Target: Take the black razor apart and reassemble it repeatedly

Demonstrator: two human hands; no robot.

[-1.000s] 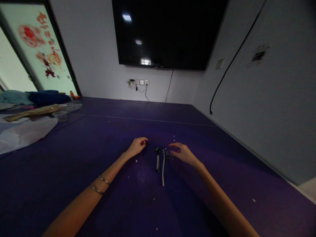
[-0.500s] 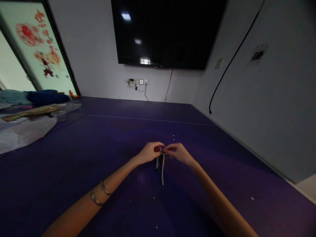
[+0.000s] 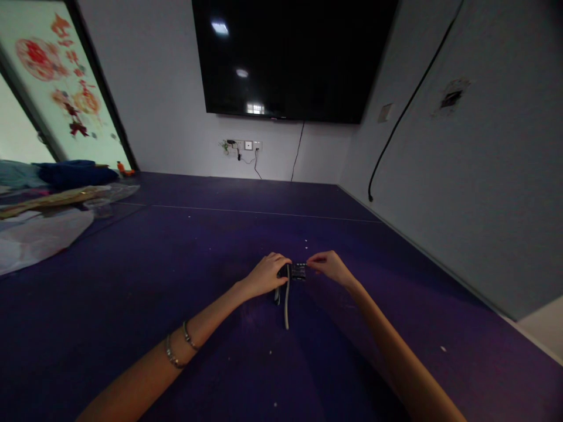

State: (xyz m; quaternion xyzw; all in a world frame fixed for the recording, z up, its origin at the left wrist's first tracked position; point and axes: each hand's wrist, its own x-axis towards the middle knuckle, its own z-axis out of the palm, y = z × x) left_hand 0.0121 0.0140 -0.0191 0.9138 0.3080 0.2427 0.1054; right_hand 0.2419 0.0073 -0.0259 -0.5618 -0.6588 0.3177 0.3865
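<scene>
My left hand [image 3: 266, 274] is closed around the left end of a small black block [image 3: 299, 271], thumb below and fingers above. A row of light marks runs along the block's top edge; its exact kind is too small to tell. A pale grey cable [image 3: 287, 308] hangs from it towards me, and a shorter dark-and-grey strip [image 3: 277, 296] shows under my left hand. At the block's right end, my right hand [image 3: 328, 265] has thumb and fingertips pinched together. Whatever lies between those fingertips is too small to make out.
Around my hands spreads a dark purple surface [image 3: 185, 252] with small pale specks. Folded cloths [image 3: 74, 174] and a white sheet [image 3: 48, 237] lie at the far left. A television [image 3: 290, 64] hangs on the wall; a black cable [image 3: 402, 111] dangles at right.
My hands were close together over the cable's top end. Now the right hand has moved right, while the left has shifted onto the black block, which shows more fully.
</scene>
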